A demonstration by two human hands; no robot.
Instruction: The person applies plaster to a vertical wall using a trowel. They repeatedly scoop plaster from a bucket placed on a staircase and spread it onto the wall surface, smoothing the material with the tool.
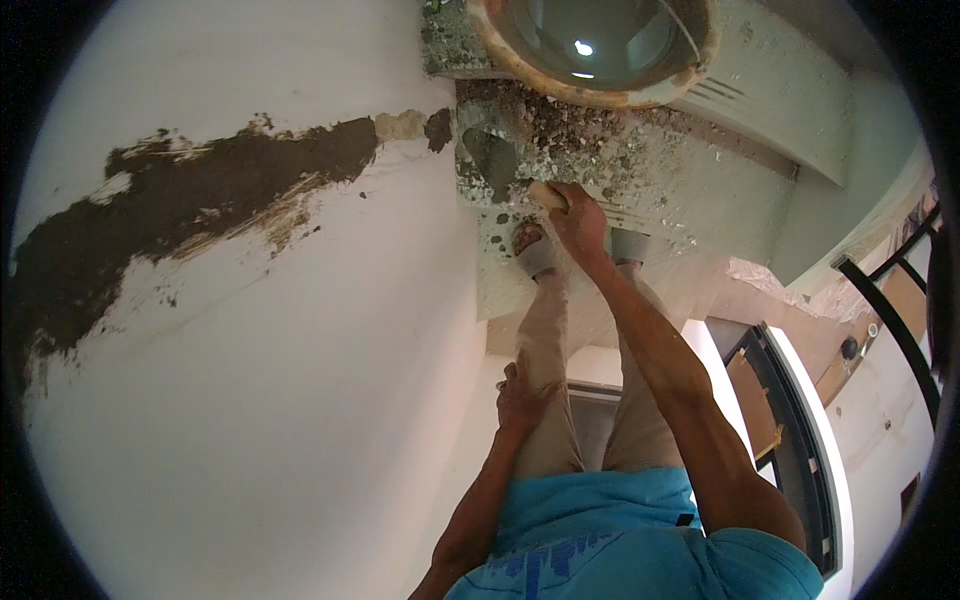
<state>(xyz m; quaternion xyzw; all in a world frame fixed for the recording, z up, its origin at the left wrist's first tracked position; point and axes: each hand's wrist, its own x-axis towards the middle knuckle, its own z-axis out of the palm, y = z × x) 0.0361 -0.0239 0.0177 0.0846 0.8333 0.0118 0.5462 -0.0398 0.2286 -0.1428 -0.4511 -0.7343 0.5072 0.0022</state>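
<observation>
My right hand (580,222) is closed around the pale wooden handle of a trowel (490,158). Its grey pointed blade lies low over the debris-strewn stair step (590,165), close to the wall. Whether the blade touches the step I cannot tell. Rubble and dark crumbs (560,125) cover much of that step. My left hand (522,398) rests on my left leg at about the knee, its fingers spread over the trousers and holding no object. To the left, a rough band of dark mortar (230,175) runs across the white wall (300,350).
A large round basin of greyish water (600,45) with a stained rim stands on the step above. My sandalled feet (535,250) are on the step below the rubble. Black metal railing (890,320) curves at the far right, near a dark-framed opening (800,450).
</observation>
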